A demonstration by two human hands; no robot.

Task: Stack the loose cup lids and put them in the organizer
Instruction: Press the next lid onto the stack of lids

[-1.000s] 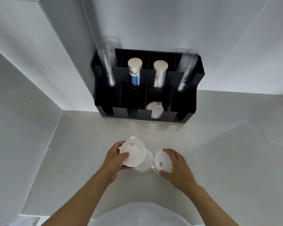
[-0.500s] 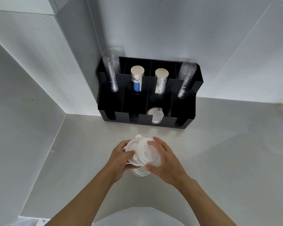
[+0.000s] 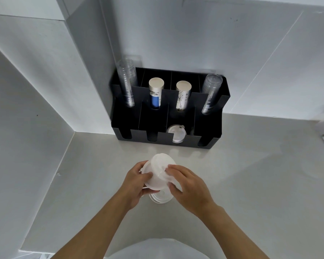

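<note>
Translucent white plastic makes up the lid stack [image 3: 158,174], held above the worktop [image 3: 251,184] in front of the black organizer [image 3: 211,135]. The left hand [image 3: 134,184] grips the stack from its left edge, with the thumb on top and the fingers curled beneath. The right hand [image 3: 187,186] is closed on the right edge, fingertips pressing down on the upper lid. The lids in the stack look slightly offset, not yet fully nested. One further lid [image 3: 161,198] sits below the hands; whether it rests on the worktop or is held cannot be told.

Handling, as a judgement: these lids are very light, thin-walled and flexible. They will bow or crack under a hard pinch across the dome, and smooth plastic slides easily, one lid on another. Take hold at the rim, on opposite sides, with light pressure, and keep the stack level so that no lid skates off. Align the spout tabs before pressing the lids together.

In the organizer, the third front compartment from the left already contains a stored lid [image 3: 176,133], so it is the likely destination. Clear cup stacks [image 3: 127,85] and paper cup stacks [image 3: 155,92] occupy the rear slots.
</note>
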